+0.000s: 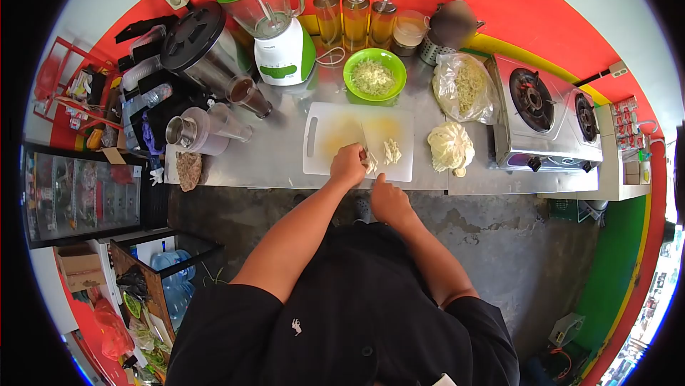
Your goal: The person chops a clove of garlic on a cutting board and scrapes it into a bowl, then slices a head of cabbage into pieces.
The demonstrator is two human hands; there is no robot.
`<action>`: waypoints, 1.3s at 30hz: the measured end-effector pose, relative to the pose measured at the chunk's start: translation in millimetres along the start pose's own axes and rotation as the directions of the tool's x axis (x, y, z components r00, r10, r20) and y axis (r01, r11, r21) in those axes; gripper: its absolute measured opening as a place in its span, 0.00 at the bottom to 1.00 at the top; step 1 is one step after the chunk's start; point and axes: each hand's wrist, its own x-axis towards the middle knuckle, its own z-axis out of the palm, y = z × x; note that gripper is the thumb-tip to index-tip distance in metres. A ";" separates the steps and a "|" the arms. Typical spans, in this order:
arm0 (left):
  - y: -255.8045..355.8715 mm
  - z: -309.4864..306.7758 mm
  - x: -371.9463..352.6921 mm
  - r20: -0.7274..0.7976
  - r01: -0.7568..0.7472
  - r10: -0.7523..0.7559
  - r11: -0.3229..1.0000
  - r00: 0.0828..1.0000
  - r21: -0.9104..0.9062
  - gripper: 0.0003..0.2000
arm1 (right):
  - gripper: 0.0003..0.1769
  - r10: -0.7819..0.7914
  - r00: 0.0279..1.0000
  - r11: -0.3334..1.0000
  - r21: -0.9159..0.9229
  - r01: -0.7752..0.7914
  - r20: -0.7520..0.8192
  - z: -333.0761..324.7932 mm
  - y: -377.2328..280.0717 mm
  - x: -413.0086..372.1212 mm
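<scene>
A white cutting board (328,165) with yellow stains lies near the counter's front edge. On it, my left hand (348,165) has its fingers curled on a small piece of cabbage (370,163). My right hand (391,202) is closed at the board's front edge, its grip apparently around a knife; the thin blade (364,131) points away across the board, its handle hidden by the fingers. Just right of the blade sits a small pile of cut cabbage (392,151). Beyond the board, a green bowl (401,80) holds shredded cabbage. A pale cabbage head (450,146) rests to the right.
A plastic bag of pale shreds (466,86) lies beside a two-burner gas stove (549,150). Behind stand a green-lidded blender (282,54) and several pump bottles (355,18). Leftward are a dark-lidded steel container (203,40) and a clear plastic jug (214,133).
</scene>
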 end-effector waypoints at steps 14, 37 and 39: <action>-0.3 -2.6 4.2 0.054 0.050 -0.052 0.998 0.997 0.032 0.11 | 0.25 0.001 0.999 0.997 0.073 -0.005 0.053 5.1 -2.4 -0.2; -5.0 2.8 5.9 0.052 0.010 -0.010 1.000 0.999 -0.009 0.10 | 0.20 0.016 0.999 0.991 0.133 -0.010 -0.046 20.0 -0.6 -0.4; -4.0 2.7 5.2 0.041 0.027 -0.028 1.000 0.999 0.005 0.10 | 0.27 0.035 0.999 0.978 0.207 -0.030 -0.017 22.8 1.6 7.3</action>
